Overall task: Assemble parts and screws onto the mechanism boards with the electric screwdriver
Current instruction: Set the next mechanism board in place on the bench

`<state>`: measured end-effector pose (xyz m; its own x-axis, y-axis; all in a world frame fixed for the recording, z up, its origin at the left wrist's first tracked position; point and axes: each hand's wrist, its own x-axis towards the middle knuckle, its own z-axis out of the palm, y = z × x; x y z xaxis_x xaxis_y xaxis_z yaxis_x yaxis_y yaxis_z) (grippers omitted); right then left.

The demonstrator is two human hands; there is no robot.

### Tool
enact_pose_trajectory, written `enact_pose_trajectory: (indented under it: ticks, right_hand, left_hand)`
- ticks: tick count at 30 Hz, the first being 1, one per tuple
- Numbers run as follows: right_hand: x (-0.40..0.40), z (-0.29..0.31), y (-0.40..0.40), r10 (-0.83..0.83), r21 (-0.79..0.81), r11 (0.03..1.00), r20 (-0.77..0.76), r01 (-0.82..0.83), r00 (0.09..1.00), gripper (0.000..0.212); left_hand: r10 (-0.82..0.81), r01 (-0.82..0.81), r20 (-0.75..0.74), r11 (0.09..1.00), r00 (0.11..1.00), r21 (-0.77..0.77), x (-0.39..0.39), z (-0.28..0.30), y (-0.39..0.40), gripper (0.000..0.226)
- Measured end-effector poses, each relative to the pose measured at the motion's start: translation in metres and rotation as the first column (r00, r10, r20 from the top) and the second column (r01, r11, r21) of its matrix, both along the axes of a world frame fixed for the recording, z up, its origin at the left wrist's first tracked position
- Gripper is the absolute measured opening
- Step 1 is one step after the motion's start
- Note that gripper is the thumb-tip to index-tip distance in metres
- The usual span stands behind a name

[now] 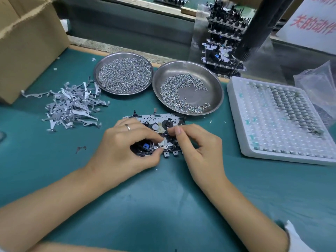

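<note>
Mechanism board (156,122) lies flat on the green table (163,197), just in front of the two steel dishes of screws (125,75) (181,95). My left hand (125,148) curls over its near-left end, fingertips pinching a small silver part (161,144). My right hand (198,148) has fingers bent, fingertips on the board's right side; whether it holds anything, cannot tell. Pile of grey levers (72,104) to the left, white foam tray (280,120) to the right.

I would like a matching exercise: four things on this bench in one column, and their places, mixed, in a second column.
1. board
2. lever pile
3. white tray
4. cardboard box

a. far left corner
b. under both hands
c. right side of the mat
d. left of the two dishes

Pairs: 1-b, 2-d, 3-c, 4-a
</note>
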<state>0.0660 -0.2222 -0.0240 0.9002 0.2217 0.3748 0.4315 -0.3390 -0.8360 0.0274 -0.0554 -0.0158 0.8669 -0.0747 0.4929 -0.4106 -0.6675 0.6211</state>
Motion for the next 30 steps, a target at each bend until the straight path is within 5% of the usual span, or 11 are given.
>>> enact_pose_trajectory:
  ticks: [30]
  right_hand:
    - [-0.0014, 0.0014, 0.0024, -0.063, -0.006, 0.998, 0.023, 0.063, 0.998, 0.019]
  left_hand:
    - [-0.021, 0.017, -0.039, 0.995, 0.999, -0.098, -0.0021, -0.0008, -0.0047, 0.014]
